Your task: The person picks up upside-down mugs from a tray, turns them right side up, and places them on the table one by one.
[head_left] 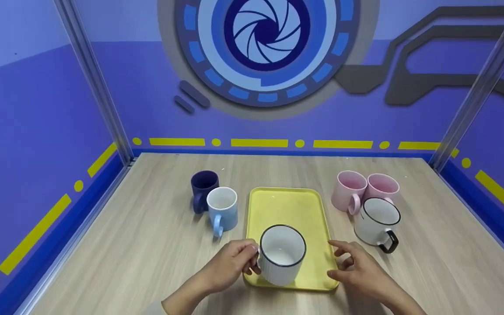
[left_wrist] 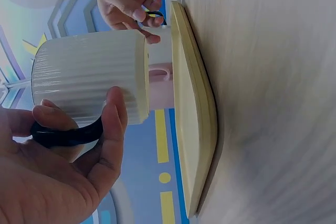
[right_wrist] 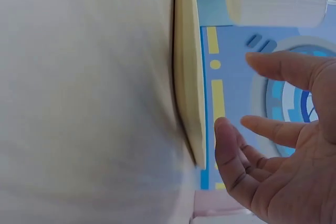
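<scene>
My left hand (head_left: 228, 267) grips a white ribbed mug (head_left: 278, 274) with a dark rim by its black handle (left_wrist: 68, 136). The mug is upright over the near half of a yellow tray (head_left: 287, 203), and the left wrist view shows a gap between its base and the tray. Beside the tray's right edge is my right hand (head_left: 359, 267), fingers loosely bent and apart, holding nothing. In the right wrist view its thumb (right_wrist: 283, 69) and fingers are spread, away from the mug.
Left of the tray stand a dark blue mug (head_left: 200, 192) and a light blue mug (head_left: 228, 216). To its right are two pink mugs, one in front (head_left: 346, 194) and one behind (head_left: 383, 186), plus a white mug (head_left: 372, 229) with a black handle. Blue walls enclose the wooden table (head_left: 147, 227).
</scene>
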